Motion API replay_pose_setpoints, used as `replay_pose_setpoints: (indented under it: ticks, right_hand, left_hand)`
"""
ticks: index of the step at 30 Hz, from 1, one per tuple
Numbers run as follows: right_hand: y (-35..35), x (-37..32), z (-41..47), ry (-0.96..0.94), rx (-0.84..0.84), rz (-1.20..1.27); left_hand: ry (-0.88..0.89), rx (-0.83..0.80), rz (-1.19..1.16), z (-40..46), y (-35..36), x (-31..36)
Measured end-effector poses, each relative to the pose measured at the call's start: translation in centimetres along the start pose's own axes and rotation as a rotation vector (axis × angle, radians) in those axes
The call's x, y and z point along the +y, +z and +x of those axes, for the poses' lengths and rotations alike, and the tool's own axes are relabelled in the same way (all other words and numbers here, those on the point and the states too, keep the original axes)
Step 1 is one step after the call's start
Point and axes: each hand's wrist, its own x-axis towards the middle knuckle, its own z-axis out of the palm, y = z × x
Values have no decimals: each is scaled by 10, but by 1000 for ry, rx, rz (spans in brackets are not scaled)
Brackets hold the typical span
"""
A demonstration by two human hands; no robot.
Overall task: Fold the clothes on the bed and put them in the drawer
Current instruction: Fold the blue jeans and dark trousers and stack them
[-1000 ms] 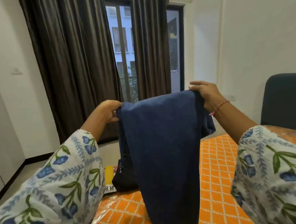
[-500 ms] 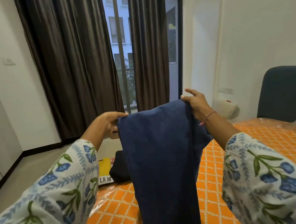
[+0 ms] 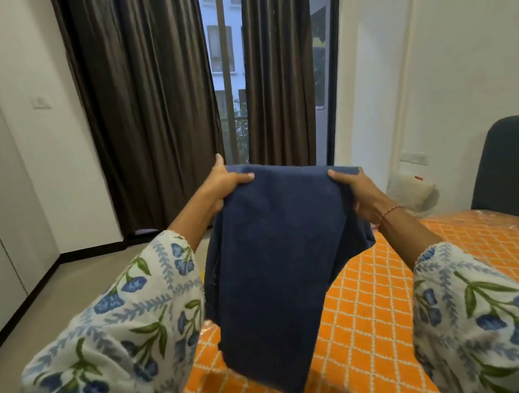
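Lowered since a moment ago, the navy garment (image 3: 278, 277) hangs folded over the orange bed (image 3: 389, 310), its top corners pinched by your left hand (image 3: 219, 187) and right hand (image 3: 357, 191); no readable writing, seemingly.

The folded garment (image 3: 278, 277) is plain dark navy blue. The bed cover (image 3: 375, 327) is bright orange with a white diamond lattice. Both sleeves (image 3: 132, 335) are white, printed with blue flowers, green leaves and pale blue fern sprigs. A thin red thread bracelet (image 3: 388, 214) circles the right wrist. The curtains (image 3: 147, 96) are glossy dark brown, the walls (image 3: 475, 48) white, the chair (image 3: 515, 165) dark grey-blue.
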Motion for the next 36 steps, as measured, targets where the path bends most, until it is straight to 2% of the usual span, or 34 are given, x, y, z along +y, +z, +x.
replay_pose_setpoints:
  ticks: [1, 2, 4, 6, 8, 10, 11, 13, 16, 18, 21, 22, 24, 27, 30, 31, 33, 35, 36]
  right_hand:
    - [4, 3, 1, -43, 20, -141]
    - [9, 4, 3, -87, 46, -236]
    - [19, -1, 7, -161, 106, -294]
    - [26, -15, 14, -204, 146, -304]
    - [30, -31, 17, -207, 163, -243]
    - [28, -38, 15, -194, 96, -119]
    - [26, -37, 13, -182, 15, -97]
    - [23, -32, 12, -115, -116, -208]
    - [14, -41, 12, 18, -119, -381]
    - [10, -37, 4, 91, -117, -112]
    - [12, 0, -13, 85, -87, 544]
    - [15, 13, -18, 79, -101, 671]
    - [20, 27, -28, 48, -149, 699]
    - [20, 36, -32, 76, -145, 524]
    - [19, 53, -31, 219, -139, 390]
    - [24, 53, -32, 260, -152, 274]
    - [36, 39, -31, 387, -191, -72]
    - [43, 42, -34, 212, -348, -662]
    - [47, 35, -34, 131, -314, -793]
  left_hand:
    - [60, 70, 190, 0, 1, -6]
    - [70, 133, 270, 1, -1, -11]
    - [48, 189, 239, 2, -8, -15]
    - [46, 147, 112, 2, -16, -10]
    - [63, 86, 29, 0, -22, 2]
    - [69, 48, 100, 1, -27, 17]
    - [34, 33, 189, 0, -27, 24]
    - [-97, -35, 401, -11, -27, 36]
    - [-296, -140, 366, -27, -27, 37]
    - [-298, -99, 240, -25, -31, 28]
    - [-178, -2, -149, -14, -31, 13]
    - [-122, 32, -234, -10, -29, 7]
    - [-2, 105, -281, -2, -26, -6]
    - [115, 158, -285, 0, -24, -24]
    - [143, 170, -298, -3, -24, -39]
    - [146, 178, -300, -4, -23, -44]
    - [137, 186, -301, -5, -21, -53]
    - [134, 153, -270, -7, -23, -54]
    - [146, 119, -213, -7, -25, -51]
